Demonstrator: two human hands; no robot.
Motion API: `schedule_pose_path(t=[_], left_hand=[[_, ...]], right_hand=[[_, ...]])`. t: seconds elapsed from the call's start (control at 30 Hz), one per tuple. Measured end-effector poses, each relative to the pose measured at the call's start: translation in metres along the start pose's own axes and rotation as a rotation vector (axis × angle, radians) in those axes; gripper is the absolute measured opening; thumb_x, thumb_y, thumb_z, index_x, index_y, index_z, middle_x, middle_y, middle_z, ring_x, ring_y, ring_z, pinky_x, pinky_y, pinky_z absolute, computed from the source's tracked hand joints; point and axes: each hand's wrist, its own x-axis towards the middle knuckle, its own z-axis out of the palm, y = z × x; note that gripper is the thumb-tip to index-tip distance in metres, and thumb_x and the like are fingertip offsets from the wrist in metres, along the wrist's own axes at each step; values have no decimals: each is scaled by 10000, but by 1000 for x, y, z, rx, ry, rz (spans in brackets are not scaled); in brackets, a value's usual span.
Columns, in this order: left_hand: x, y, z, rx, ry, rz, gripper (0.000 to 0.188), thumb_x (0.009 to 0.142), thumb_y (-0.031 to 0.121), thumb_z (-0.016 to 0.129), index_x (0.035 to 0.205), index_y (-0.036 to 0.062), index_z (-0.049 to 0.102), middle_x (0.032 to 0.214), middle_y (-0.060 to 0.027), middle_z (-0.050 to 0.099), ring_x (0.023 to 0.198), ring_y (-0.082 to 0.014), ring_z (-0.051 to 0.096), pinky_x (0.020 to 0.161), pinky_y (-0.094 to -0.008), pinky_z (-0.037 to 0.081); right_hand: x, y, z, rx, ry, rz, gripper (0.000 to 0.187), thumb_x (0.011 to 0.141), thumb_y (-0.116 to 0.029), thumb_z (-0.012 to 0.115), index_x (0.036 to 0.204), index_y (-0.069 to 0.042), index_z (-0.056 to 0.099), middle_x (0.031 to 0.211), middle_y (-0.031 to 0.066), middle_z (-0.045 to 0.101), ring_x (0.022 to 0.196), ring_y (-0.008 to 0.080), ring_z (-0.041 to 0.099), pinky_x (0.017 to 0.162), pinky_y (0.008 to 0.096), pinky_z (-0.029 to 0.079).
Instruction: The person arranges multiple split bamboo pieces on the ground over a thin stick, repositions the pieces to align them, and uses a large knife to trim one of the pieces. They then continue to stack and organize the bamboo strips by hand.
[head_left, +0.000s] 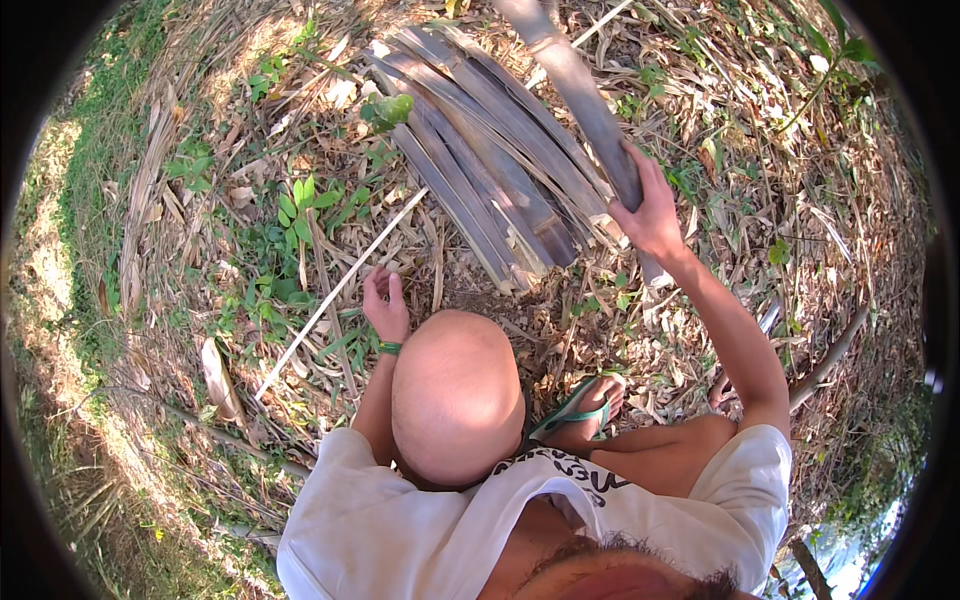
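Observation:
My right hand point(652, 215) is wrapped round a long dark grey-brown split bamboo piece point(585, 95), near its lower end. This piece slants up and left past the frame's top edge. To its left, several similar split bamboo pieces point(480, 150) lie side by side on the ground, their near ends uneven. My left hand point(387, 303), with a green band at the wrist, is beside my raised knee. Its fingers are loosely bent with the thumb apart, and nothing shows in it. Close by, a thin pale stick point(340, 285) runs diagonally and passes under the bamboo pieces.
Dry leaves and litter point(780, 240) cover the ground. Small green plants point(300, 210) grow left of the bamboo. A branch point(830, 360) lies at the right, and another branch point(230, 437) at the lower left. My sandalled foot point(585, 412) rests below the bamboo pieces.

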Motion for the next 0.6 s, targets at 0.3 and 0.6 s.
schedule_pose_path(t=[0.3,0.6], left_hand=[[33,71,121,-82,-258,-110,831,999,459,575,1519,-117,276,1554,-302,339,1457,-367,326,1207,-424,234],[33,63,142,-312,-332,-271,865,1025,474,518,1553,-115,168,1638,-298,155,1542,-355,148,1253,-392,116]], right_hand=[[62,-49,144,-154,-173,-147,833,829,-169,714,1561,-124,320,1445,268,419,1316,450,462,1112,486,407],[54,-33,171,-294,-146,-296,840,883,-154,649,1600,-120,213,1558,308,283,1428,449,353,1182,488,345]])
